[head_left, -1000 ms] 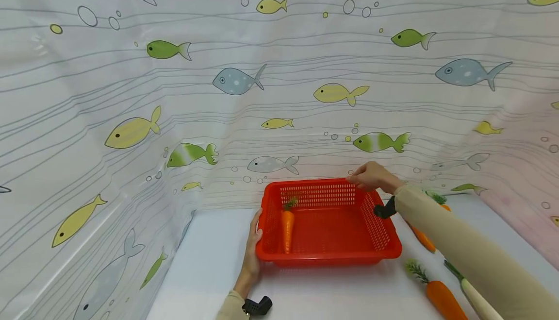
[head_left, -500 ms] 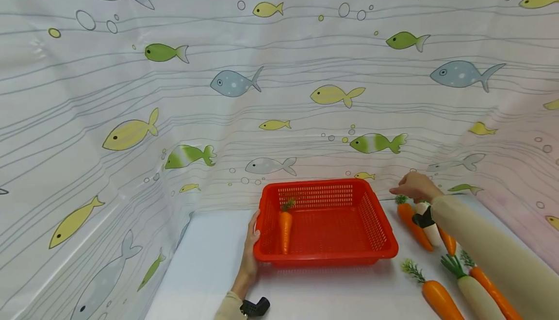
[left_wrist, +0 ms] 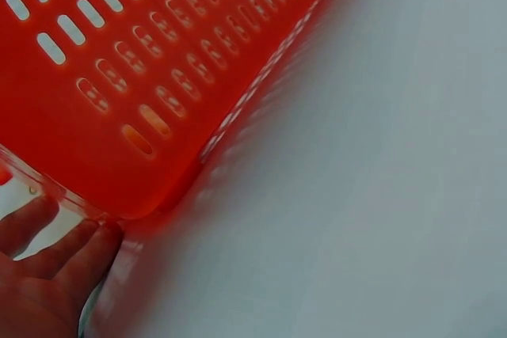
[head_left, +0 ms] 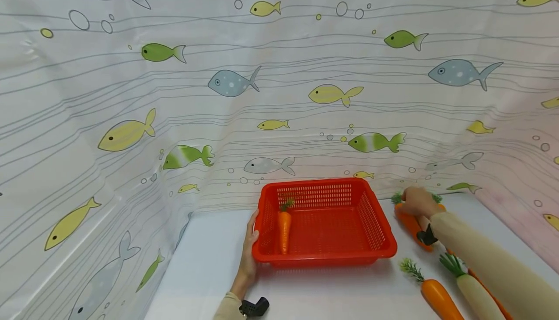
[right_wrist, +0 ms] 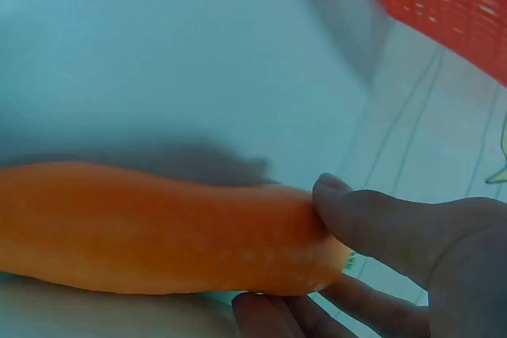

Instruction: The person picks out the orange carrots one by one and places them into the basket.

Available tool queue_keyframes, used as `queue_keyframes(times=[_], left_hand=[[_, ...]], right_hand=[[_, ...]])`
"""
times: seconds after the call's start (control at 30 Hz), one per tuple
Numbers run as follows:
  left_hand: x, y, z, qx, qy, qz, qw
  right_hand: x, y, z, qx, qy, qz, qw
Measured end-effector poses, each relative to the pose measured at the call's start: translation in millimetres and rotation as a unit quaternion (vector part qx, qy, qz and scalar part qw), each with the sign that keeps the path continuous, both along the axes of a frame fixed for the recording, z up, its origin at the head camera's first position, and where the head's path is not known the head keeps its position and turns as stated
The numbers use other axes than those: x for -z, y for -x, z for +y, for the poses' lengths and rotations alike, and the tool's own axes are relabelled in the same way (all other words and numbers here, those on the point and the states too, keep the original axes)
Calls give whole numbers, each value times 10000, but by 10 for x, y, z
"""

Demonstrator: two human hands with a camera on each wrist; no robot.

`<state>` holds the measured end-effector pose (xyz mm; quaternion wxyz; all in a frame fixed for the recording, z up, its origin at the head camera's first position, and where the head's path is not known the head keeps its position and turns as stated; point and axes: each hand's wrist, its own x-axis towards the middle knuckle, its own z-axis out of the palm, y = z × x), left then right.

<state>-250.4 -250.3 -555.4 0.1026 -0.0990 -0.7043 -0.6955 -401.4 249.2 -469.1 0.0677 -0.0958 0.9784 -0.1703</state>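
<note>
A red plastic basket (head_left: 332, 257) with slotted walls stands on the white table. Inside it, toward the left, lies a carrot (head_left: 284, 230) with a green top. My left hand (head_left: 249, 259) rests along the basket's left side; in the left wrist view its extended fingertips (left_wrist: 99, 235) touch the outside near a corner. Right of the basket, my right hand (head_left: 418, 201) is over the far group of vegetables. The right wrist view shows thumb and fingers on either side of the thick end of another carrot (right_wrist: 158, 227), pinching it.
A white radish (right_wrist: 111, 310) lies alongside the pinched carrot. Nearer the front right are a carrot with a leafy top (head_left: 440, 298) and a white radish with green stems (head_left: 473, 288), partly beside my right sleeve. A fish-patterned curtain (head_left: 279, 92) surrounds the table's back and sides.
My right hand has moved from over the basket's far right corner to the right, then down onto a carrot, which it now pinches. The left hand stays at the basket's side.
</note>
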Motion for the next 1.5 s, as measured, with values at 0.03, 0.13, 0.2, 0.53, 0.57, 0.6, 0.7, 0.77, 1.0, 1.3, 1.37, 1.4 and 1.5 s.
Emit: queue_keyframes(times=[0.03,0.13,0.2,0.53,0.57,0.6,0.7,0.77,1.0,1.3,1.37,1.4,1.5], left_hand=[[0,0,2,2,-13,-9,10000],[12,2,8,5,-59,-77,10000],[22,6,8,-4,-71,-99,9999],[-3,-4,8,-50,-45,-106,9999],[-2,-1,6,-51,-44,-103,9999],[-2,2,3,-48,-37,-103,9999],[0,13,-2,-53,-20,-97,9999],[2,18,-2,-35,-22,-96,9999],[20,31,4,-21,-105,-85,9999],[18,18,8,-34,-71,-67,9999],[17,12,7,-99,-73,-87,9999],[16,11,8,-112,-74,-94,9999],[11,22,18,-117,-81,-113,9998]], right_hand=[[41,-2,-1,-18,-16,76,10000],[144,-37,-48,-15,132,200,9997],[178,-77,-110,18,250,241,9994],[152,-111,-239,308,399,45,9987],[150,-109,-238,336,440,-5,9985],[149,-104,-234,351,457,-63,9983],[162,-82,-218,366,516,-238,9977],[168,-72,-206,407,609,-434,9964],[112,-80,-219,506,737,-980,9912],[126,-93,-158,437,1291,-1112,9844],[147,-84,-127,390,1599,-1211,9789],[153,-82,-112,376,1752,-1276,9755],[155,-82,-68,396,2226,-1497,9625]])
